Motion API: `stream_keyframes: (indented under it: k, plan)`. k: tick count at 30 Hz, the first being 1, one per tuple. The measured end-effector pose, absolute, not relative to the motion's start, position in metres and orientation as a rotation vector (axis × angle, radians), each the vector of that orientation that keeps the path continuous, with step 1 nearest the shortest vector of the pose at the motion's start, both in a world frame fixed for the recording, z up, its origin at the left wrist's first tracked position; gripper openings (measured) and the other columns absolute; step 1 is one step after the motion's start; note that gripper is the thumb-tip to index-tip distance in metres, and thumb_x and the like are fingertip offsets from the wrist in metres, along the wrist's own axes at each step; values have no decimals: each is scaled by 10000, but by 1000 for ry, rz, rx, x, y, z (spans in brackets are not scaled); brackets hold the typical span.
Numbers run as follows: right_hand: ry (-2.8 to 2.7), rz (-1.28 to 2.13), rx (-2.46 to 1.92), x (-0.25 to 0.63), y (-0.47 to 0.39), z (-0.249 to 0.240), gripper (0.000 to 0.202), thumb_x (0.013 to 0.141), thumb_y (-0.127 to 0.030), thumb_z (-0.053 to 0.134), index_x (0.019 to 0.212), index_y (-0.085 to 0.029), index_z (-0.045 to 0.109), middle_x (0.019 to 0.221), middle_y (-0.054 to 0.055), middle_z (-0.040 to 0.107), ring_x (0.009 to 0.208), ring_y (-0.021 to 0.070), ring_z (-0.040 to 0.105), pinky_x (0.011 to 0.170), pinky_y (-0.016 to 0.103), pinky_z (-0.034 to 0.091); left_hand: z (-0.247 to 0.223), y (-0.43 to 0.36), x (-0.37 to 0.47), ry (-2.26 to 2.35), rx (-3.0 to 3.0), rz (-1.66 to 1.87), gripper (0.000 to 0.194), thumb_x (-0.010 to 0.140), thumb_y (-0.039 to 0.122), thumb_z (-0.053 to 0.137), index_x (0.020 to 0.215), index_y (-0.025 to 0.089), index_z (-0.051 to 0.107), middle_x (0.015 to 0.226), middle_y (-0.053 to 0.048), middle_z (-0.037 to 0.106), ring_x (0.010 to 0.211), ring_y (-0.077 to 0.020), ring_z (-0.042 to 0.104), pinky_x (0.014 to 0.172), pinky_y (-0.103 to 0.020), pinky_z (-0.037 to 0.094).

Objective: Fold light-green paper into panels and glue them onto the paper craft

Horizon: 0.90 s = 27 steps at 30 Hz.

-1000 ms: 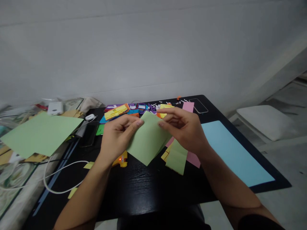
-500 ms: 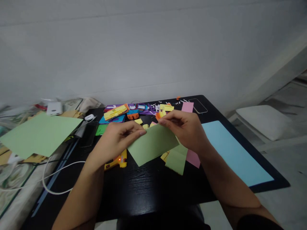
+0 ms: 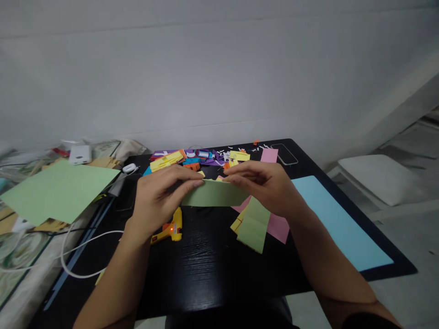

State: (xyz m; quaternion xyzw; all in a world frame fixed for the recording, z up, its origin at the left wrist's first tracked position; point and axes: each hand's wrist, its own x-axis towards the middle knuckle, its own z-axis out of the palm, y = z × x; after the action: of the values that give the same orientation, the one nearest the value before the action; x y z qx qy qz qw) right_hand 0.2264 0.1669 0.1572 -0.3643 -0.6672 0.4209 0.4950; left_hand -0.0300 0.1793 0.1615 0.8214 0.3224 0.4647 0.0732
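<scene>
A green paper piece (image 3: 214, 194) is held up over the black table, its long top edge running between my two hands. My left hand (image 3: 164, 192) pinches its left end between thumb and fingers. At the right end, my right hand (image 3: 264, 183) pinches the same edge, thumb below the fingers. Below my left hand lies a yellow glue gun (image 3: 175, 228) with a lit orange light. Near my right wrist, a creased green piece (image 3: 254, 224) overlaps yellow and pink pieces (image 3: 278, 227) on the table.
A light blue sheet (image 3: 336, 219) lies on the table's right. Behind my hands are yellow strips (image 3: 168, 161), purple scraps and a phone-shaped outline (image 3: 284, 154). At left are a large green sheet (image 3: 60, 189), a white cable (image 3: 82, 276) and earbuds case (image 3: 130, 168). A white stool (image 3: 373, 178) stands right.
The held green paper has tilted or folded, so it now looks like a narrower, more level band. My left hand has shifted slightly left and up; the right hand's fingers remain at the top edge.
</scene>
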Motion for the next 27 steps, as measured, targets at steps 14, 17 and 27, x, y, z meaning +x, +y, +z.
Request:
stream_keyframes:
  k: [14,17,27]
  plan:
    - [-1732,1004,-914,216,161,149,212,896,-219,787,1104,-256,779,1107,22,822,1046,206,782,898,349,630,155,182,-20,878,2405,1468,169,928,183,777,1070,272,762,998,-4,804,900,-165,756,835,-311,592]
    - [-1738,914,-935,215,161,147,189,907,-164,738,1079,-242,749,1093,19,816,1040,197,776,924,352,614,152,187,-19,923,2186,1440,398,884,277,840,1252,274,687,1019,-24,794,891,-182,763,722,-282,599]
    - [-1807,896,-971,220,160,157,227,1018,-380,652,1125,-222,775,1062,38,822,895,174,754,763,308,583,152,189,-22,941,2025,1390,326,842,262,874,1130,246,722,782,36,744,661,-109,691,590,-206,557]
